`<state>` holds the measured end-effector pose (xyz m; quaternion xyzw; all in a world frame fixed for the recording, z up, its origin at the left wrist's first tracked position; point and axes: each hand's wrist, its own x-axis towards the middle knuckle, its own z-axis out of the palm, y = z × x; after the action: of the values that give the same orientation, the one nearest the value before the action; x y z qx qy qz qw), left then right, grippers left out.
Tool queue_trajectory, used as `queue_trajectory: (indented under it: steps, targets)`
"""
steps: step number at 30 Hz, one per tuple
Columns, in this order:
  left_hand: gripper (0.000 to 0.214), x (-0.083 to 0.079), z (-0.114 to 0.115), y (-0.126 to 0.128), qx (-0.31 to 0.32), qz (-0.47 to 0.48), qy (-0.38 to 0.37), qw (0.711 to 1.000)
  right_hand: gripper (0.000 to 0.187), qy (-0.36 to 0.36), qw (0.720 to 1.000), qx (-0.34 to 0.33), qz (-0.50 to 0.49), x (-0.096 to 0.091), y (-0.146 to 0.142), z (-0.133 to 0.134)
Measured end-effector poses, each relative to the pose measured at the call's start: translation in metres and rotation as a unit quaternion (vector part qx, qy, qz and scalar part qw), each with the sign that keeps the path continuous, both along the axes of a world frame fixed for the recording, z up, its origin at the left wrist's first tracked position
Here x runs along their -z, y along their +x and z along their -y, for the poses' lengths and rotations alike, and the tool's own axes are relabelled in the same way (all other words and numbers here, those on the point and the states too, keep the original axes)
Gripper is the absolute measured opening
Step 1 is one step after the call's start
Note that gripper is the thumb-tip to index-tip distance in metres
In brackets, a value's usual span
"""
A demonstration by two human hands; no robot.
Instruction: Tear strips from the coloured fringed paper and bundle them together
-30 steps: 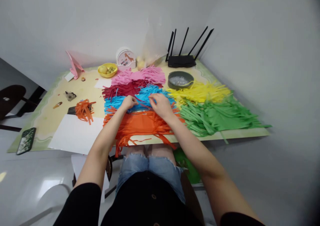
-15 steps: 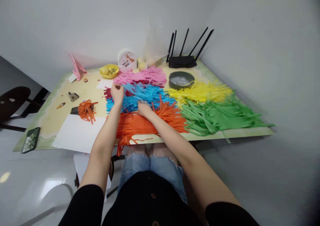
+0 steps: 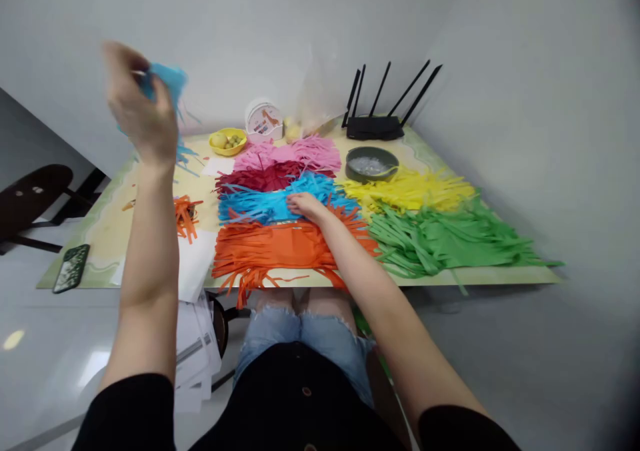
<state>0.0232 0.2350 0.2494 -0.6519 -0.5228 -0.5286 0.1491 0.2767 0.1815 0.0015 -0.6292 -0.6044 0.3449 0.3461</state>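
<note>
My left hand [image 3: 143, 101] is raised high at the left, above the table, its fingers closed round blue fringed tissue paper [image 3: 170, 81] whose loose strips hang down behind the wrist. My right hand [image 3: 304, 204] is low over the stack of blue fringed paper [image 3: 250, 204], fingertips curled against it; whether they pinch anything is too small to make out. Nearer me lies orange fringed paper [image 3: 290, 246], some strips hanging off the table edge. Behind the blue are dark red fringed paper [image 3: 260, 176] and pink fringed paper [image 3: 285, 152].
Yellow fringed paper [image 3: 415, 188] and green fringed paper [image 3: 460, 234] lie to the right. Behind them stand a round dark dish [image 3: 373, 163] and a black router [image 3: 375, 128]. A yellow fruit bowl [image 3: 228, 142], a white tub [image 3: 264, 119], white sheets [image 3: 194, 264] and a phone [image 3: 71, 268] are leftward.
My left hand has swung up and left from the stack, lifting blue fringed paper off it. My right hand stays by the blue stack, shifted slightly. The view has turned a little left.
</note>
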Motion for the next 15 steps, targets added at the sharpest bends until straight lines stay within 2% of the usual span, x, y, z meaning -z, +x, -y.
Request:
queue_trajectory:
  steps: [2, 4, 6, 8, 10, 11, 13, 15]
  targets:
    - [0.029, 0.012, 0.022, 0.015, 0.074, -0.118, -0.031, 0.990, 0.026, 0.007, 0.999, -0.005, -0.049, -0.020, 0.003, 0.014]
    - [0.031, 0.035, 0.041, 0.033, 0.133, -0.161, -0.067, 0.976, 0.030, 0.057, 0.996, 0.006, -0.061, -0.047, 0.003, 0.034]
    - [0.022, 0.056, 0.057, 0.050, 0.175, -0.178, -0.106, 0.962, 0.040, 0.153, 0.985, 0.028, -0.077, -0.074, -0.002, 0.057]
    - [0.016, 0.071, 0.070, 0.066, 0.217, -0.178, -0.141, 0.949, 0.057, 0.270, 0.961, 0.026, -0.058, -0.096, -0.011, 0.075]
    - [0.018, 0.077, 0.084, 0.078, 0.252, -0.166, -0.162, 0.940, 0.068, 0.321, 0.947, 0.018, 0.004, -0.111, -0.021, 0.087]
    - [0.019, 0.078, 0.090, 0.082, 0.268, -0.159, -0.169, 0.935, 0.068, 0.323, 0.945, 0.021, 0.039, -0.116, -0.025, 0.090]
    - [0.021, 0.076, 0.100, 0.084, 0.302, -0.140, -0.184, 0.925, 0.055, 0.309, 0.946, 0.031, 0.087, -0.122, -0.024, 0.092]
    - [0.020, 0.071, 0.104, 0.080, 0.331, -0.111, -0.203, 0.915, 0.033, 0.287, 0.953, 0.022, 0.094, -0.128, -0.013, 0.093]
